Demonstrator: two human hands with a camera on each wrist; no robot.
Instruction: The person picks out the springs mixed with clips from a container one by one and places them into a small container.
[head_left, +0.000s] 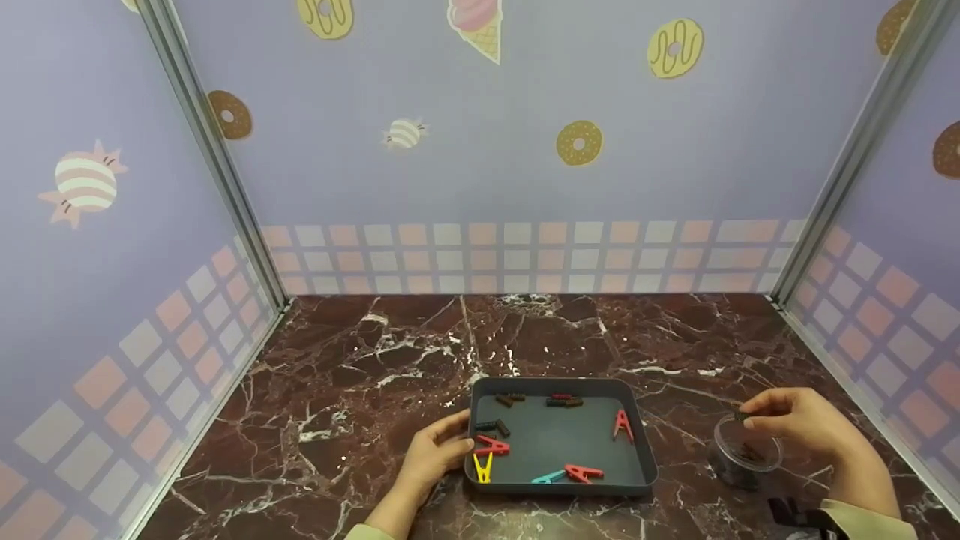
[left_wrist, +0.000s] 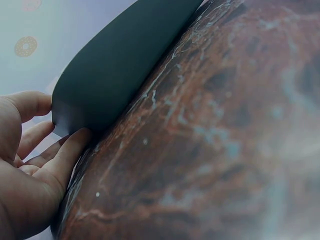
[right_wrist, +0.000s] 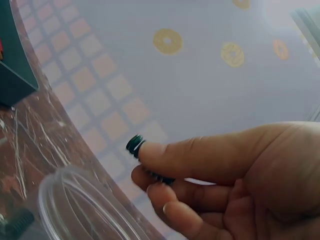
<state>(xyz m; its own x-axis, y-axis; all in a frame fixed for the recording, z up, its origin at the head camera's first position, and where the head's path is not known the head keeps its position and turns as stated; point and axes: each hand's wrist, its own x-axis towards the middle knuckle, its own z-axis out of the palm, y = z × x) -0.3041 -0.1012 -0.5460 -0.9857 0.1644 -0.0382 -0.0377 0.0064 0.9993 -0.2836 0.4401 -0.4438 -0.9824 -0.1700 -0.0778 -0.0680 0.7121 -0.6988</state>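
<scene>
My right hand (head_left: pixel 806 424) pinches a small dark coil spring (right_wrist: pixel 134 144) between thumb and fingertips, above the rim of a clear round plastic tub (head_left: pixel 780 454). More dark springs lie inside that tub. At the tray's left side, my left hand (head_left: pixel 437 452) holds the wall of the grey rectangular tray (head_left: pixel 562 490), thumb at the rim and fingers against the outside. In the tray, springs lie in small groups at the back and left. Red clothespins (head_left: pixel 583 473), a yellow clothespin (head_left: pixel 483 469) and a blue clothespin (head_left: pixel 548 477) lie nearer its edges.
The tray and tub stand on a dark red marbled tabletop (head_left: pixel 360 420). Patterned panels (head_left: pixel 517 180) enclose it at the back and both sides, with metal posts (head_left: pixel 847 165) at the rear corners. A black wrist strap (head_left: pixel 802 517) shows by the right sleeve.
</scene>
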